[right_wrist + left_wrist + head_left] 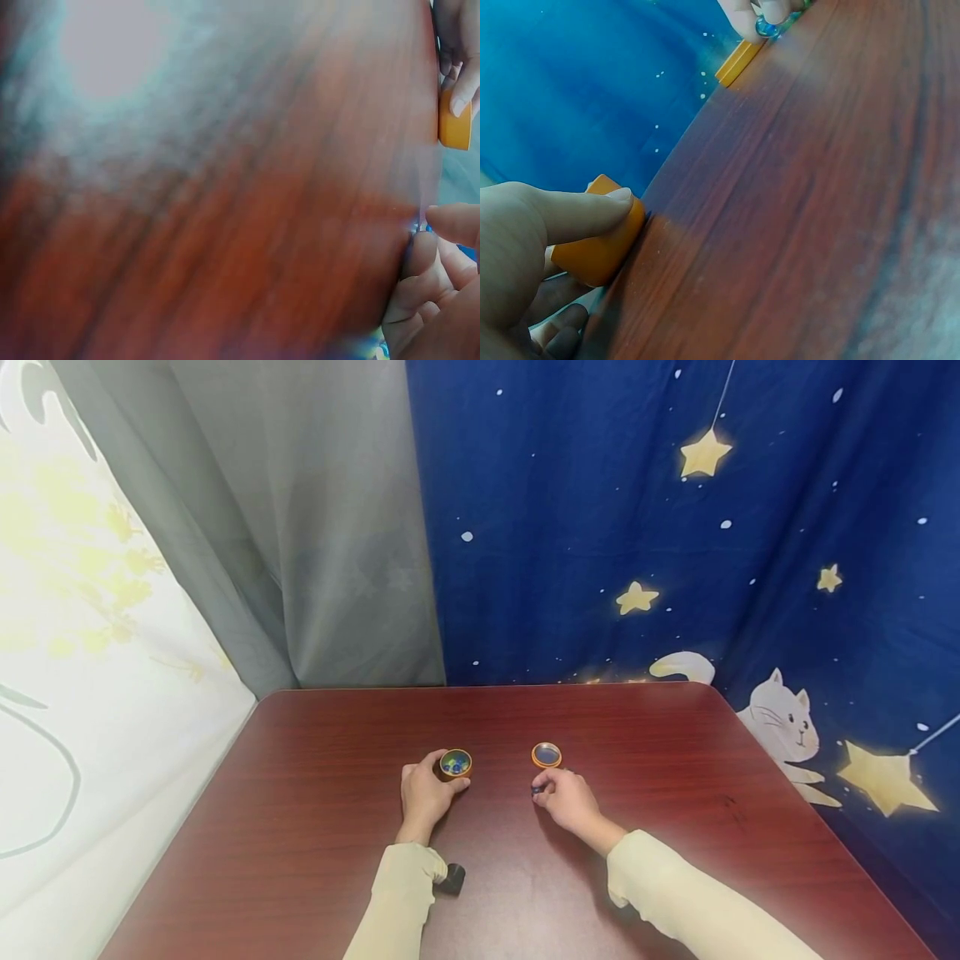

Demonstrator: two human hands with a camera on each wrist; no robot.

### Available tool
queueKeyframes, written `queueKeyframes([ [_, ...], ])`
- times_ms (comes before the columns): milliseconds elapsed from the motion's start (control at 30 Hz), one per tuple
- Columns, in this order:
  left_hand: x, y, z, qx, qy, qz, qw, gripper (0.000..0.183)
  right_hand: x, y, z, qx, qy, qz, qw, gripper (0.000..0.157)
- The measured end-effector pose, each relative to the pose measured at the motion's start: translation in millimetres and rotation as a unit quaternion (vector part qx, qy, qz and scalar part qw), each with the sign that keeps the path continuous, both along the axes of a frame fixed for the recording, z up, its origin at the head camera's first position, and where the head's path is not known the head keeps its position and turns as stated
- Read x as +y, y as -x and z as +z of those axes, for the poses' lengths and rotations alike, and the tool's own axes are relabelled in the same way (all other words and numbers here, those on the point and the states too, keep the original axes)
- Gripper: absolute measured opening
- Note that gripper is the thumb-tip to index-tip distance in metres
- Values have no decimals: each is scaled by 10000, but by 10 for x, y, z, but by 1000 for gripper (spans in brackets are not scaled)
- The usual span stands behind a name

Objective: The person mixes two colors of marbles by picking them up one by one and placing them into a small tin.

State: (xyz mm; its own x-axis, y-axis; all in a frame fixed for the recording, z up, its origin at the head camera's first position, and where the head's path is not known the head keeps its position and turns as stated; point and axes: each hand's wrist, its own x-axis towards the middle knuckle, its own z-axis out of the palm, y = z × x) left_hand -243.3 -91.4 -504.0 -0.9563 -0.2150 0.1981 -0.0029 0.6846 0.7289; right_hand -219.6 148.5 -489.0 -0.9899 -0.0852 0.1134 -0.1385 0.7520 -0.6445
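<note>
My left hand (426, 795) holds a small round orange tin (456, 767) upright on the table, thumb on the near side and fingers round the left. Inside the tin lie several blue and yellow-green glass marbles (455, 766). At the right, my right hand (568, 799) pinches a blue glass marble (766, 28) between thumb and fingertips, low over the table. Just beyond that hand is the orange-rimmed lid (547, 755), its grey inside facing up. Close by the right fingers, a greenish marble (798, 13) shows in the left wrist view.
Both hands work on a dark red wood-grain table (322, 760). A grey curtain (345, 527) and a blue star-patterned curtain (570, 527) hang behind its far edge. A black device (452, 879) sits at the left wrist.
</note>
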Motion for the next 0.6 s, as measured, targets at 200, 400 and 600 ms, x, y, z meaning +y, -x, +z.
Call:
queueKeyframes([
  [200,-8,-1,-5,16,15,-10,10000,66,-6,14,14,-78,170,14,9998,11],
  [400,-8,8,-1,8,-6,-7,10000,66,-19,17,34,-304,643,-19,9975,11],
  [600,-6,12,-18,-39,-25,11,10000,66,-58,16,43,-317,731,33,9968,12],
])
